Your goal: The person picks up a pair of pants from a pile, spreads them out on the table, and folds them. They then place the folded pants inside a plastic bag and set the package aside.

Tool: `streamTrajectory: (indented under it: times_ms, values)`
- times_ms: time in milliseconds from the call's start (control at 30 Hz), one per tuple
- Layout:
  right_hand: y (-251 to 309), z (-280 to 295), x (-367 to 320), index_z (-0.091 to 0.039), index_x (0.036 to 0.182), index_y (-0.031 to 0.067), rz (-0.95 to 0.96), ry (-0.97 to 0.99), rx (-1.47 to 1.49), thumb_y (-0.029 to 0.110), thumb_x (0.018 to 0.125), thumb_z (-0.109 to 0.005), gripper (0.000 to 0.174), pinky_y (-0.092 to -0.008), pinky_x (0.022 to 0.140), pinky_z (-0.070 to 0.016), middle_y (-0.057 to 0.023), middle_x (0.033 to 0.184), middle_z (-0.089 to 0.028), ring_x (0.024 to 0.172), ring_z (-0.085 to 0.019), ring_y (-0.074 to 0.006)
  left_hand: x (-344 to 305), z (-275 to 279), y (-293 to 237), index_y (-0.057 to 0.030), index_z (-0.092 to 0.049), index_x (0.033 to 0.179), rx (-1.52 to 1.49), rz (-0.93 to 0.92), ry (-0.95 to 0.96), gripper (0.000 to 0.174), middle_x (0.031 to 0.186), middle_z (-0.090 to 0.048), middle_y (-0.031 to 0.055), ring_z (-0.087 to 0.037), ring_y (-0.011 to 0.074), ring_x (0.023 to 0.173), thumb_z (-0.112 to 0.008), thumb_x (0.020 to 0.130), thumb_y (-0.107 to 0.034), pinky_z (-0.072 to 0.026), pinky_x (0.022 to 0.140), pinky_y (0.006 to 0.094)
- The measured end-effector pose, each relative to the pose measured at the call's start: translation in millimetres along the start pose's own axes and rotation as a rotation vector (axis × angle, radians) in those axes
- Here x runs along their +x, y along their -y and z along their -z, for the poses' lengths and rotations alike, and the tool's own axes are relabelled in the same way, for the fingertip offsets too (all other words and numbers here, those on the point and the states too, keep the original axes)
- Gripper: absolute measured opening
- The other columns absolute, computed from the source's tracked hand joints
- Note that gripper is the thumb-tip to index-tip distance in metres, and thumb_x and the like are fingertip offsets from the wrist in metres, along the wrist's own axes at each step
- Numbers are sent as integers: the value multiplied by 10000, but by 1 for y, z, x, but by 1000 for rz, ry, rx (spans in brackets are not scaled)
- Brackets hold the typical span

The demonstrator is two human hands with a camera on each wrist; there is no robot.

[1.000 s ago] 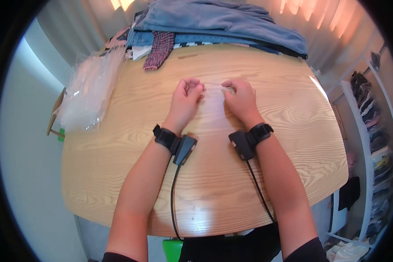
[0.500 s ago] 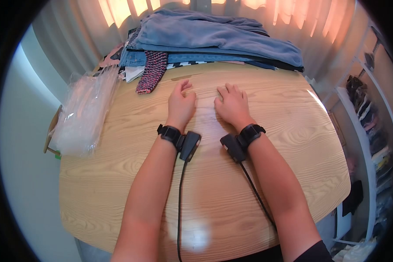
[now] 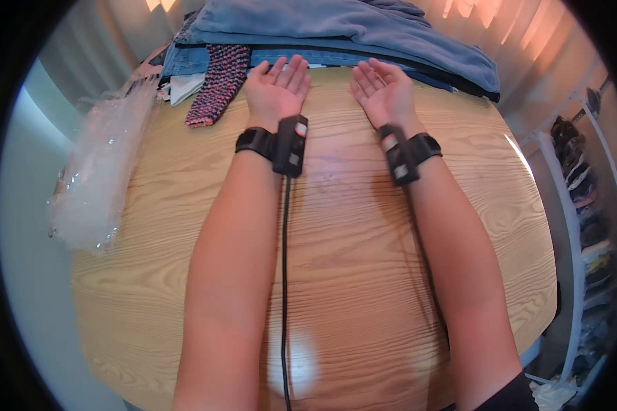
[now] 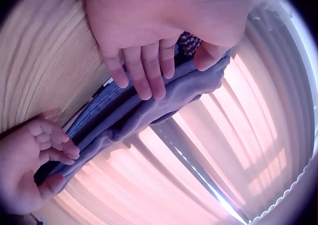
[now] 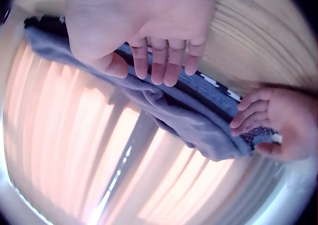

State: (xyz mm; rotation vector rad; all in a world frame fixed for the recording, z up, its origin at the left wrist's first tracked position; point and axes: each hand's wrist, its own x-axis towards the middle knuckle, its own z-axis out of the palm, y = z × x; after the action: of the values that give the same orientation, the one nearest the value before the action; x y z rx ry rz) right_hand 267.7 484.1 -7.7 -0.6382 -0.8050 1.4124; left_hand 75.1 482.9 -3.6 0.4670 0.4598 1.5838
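Note:
Palm up, my left hand (image 3: 277,90) reaches toward the back of the wooden table (image 3: 349,240), its fingers loosely extended and holding nothing. My right hand (image 3: 385,92) mirrors it on the other side, palm turned up and in, fingers slightly bent around nothing. Just beyond both hands lies a stack of folded clothes, with a blue fleece garment (image 3: 308,24) on top and blue denim (image 3: 188,61) beneath. A knitted pink-and-dark piece (image 3: 219,85) hangs from the stack's left part, beside my left hand. Both wrist views show the fingers spread in front of the stack.
Clear plastic bags (image 3: 99,171) lie along the table's left edge. Curtains (image 5: 74,111) hang behind the clothes. At the right stands a white rack (image 3: 562,226) with many packed items. A cable (image 3: 285,274) runs back from each wrist camera.
Both hands have moved forward toward the clothes stack and turned from palms down or inward to palms up. The fingers have straightened. The head view has shifted too.

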Motion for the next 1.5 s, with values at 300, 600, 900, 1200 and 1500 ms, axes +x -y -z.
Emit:
streamTrajectory:
  times_ms: [300, 600, 900, 1200, 1500]
  values:
    - [5, 11, 1, -503, 1076, 62, -205, -81, 648, 162, 846, -553, 256, -463, 953, -404, -74, 1105, -529, 1040, -526, -230, -3, -5, 7, -11, -462, 1184, -287, 77, -54, 379, 1220, -522, 131, -507, 290, 1178, -500, 908, -267, -370, 1037, 513]
    - [6, 8, 1, -500, 1067, 56, -213, -87, 635, 150, 847, -551, 245, -457, 953, -404, -79, 1092, -542, 1023, -529, -227, -5, -8, 8, -16, -458, 1185, -267, 102, -41, 382, 1213, -506, 126, -507, 281, 1154, -511, 907, -272, -377, 1026, 503]
    - [5, 8, 1, -500, 1059, 56, -204, -85, 612, 146, 844, -552, 238, -454, 952, -406, -80, 1084, -544, 1017, -531, -228, -3, -5, 9, -17, -463, 1169, -258, 119, -38, 378, 1160, -523, 114, -530, 246, 1046, -520, 904, -280, -407, 966, 479]
    - [5, 8, 0, -501, 1056, 56, -203, -82, 607, 134, 839, -558, 238, -450, 946, -411, -81, 1080, -544, 998, -540, -227, -2, -3, 9, -23, -470, 1153, -253, 126, -33, 364, 1134, -539, 113, -545, 237, 1008, -505, 911, -293, -414, 943, 470]
    - [6, 7, 0, -497, 1051, 50, -199, -84, 595, 129, 833, -563, 241, -453, 946, -412, -85, 1079, -539, 1003, -535, -227, -2, -3, 9, -23, -454, 1172, -249, 121, -23, 383, 1162, -531, 117, -540, 237, 1015, -496, 915, -304, -409, 942, 474]
